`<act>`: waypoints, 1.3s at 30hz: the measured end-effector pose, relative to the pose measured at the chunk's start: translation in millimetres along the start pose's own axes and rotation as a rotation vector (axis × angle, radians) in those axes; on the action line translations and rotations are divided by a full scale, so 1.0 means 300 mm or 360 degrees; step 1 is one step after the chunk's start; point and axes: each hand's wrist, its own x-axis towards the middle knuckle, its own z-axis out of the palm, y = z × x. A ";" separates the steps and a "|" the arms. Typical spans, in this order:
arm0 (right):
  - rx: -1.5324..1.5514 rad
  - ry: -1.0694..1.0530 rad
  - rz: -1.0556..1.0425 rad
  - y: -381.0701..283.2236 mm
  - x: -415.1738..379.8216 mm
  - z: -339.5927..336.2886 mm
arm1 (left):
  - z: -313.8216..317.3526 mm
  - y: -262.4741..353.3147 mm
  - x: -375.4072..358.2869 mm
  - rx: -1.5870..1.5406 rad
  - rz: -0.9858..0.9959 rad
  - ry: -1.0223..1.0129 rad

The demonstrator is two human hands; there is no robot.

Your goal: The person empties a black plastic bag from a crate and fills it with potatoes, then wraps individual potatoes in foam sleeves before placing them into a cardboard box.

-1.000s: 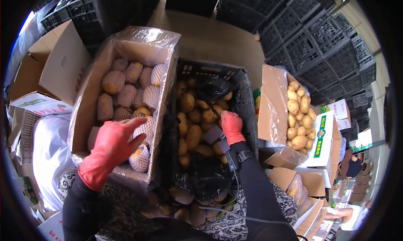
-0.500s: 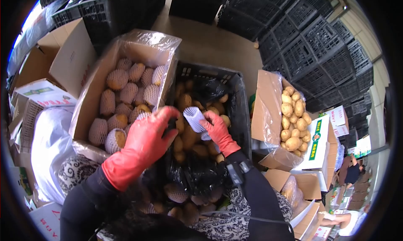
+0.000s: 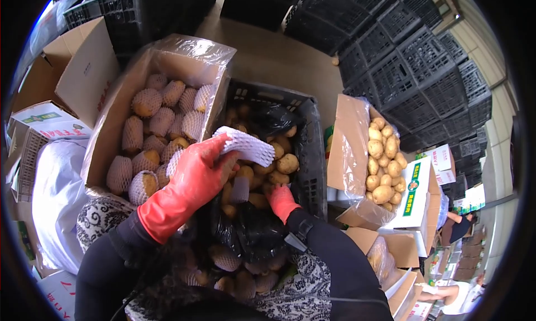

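Observation:
My left hand (image 3: pixel 198 173), in a red glove, grips a white foam net sleeve (image 3: pixel 245 145) that sticks out to the right over the black crate (image 3: pixel 316 153). My right hand (image 3: pixel 282 202), also red-gloved, reaches down among the loose potatoes (image 3: pixel 287 163) in that crate; its fingertips are hidden, so its hold is unclear. Another foam sleeve (image 3: pixel 240 189) lies on the potatoes between my hands. Left of the crate, a plastic-lined carton (image 3: pixel 103 125) holds several potatoes in foam nets (image 3: pixel 147 102).
An open carton (image 3: pixel 345 148) of bare potatoes (image 3: pixel 383 194) is at the right. Black crates (image 3: pixel 399 75) are stacked behind it. Another open carton (image 3: pixel 84 81) stands at the upper left. Two people (image 3: pixel 459 229) are visible at the far right.
The foam sleeve that was in my right hand is now in my left. My right hand has moved down into the potatoes. The view has shifted slightly.

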 end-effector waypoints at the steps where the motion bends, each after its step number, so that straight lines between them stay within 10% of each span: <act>1: -0.0038 0.0092 0.0001 0.002 0.011 0.012 | -0.009 -0.008 0.001 -0.0002 -0.0028 -0.0022; 15: -0.0085 0.0285 0.0321 -0.054 0.054 0.110 | -0.034 -0.041 -0.038 0.0044 0.0082 -0.0183; 18: 0.0522 -0.0024 0.0247 0.026 -0.064 -0.151 | -0.060 -0.024 -0.045 0.0040 -0.0023 -0.0257; 21: 0.2019 0.0531 0.0665 0.089 -0.076 -0.054 | -0.016 -0.125 -0.052 -0.0048 -0.0047 -0.0326; 24: 0.3671 0.0317 -0.0043 0.104 -0.186 -0.278 | -0.003 -0.114 -0.050 0.0436 0.0100 -0.0548; 27: 0.4122 0.0559 -0.0210 0.012 -0.265 -0.516 | 0.025 -0.092 -0.073 0.0990 0.0055 -0.0842; 33: 0.4041 0.0999 0.0378 -0.080 -0.298 -0.691 | 0.023 -0.091 -0.098 -0.0389 0.0388 -0.0253; 34: 0.4403 0.0619 -0.0474 -0.077 -0.329 -0.757 | -0.015 -0.036 -0.133 -0.0934 -0.0375 -0.0535; 39: 0.4423 0.0194 -0.1287 -0.182 -0.270 -0.736 | -0.057 -0.040 -0.157 -0.1203 -0.0538 -0.0812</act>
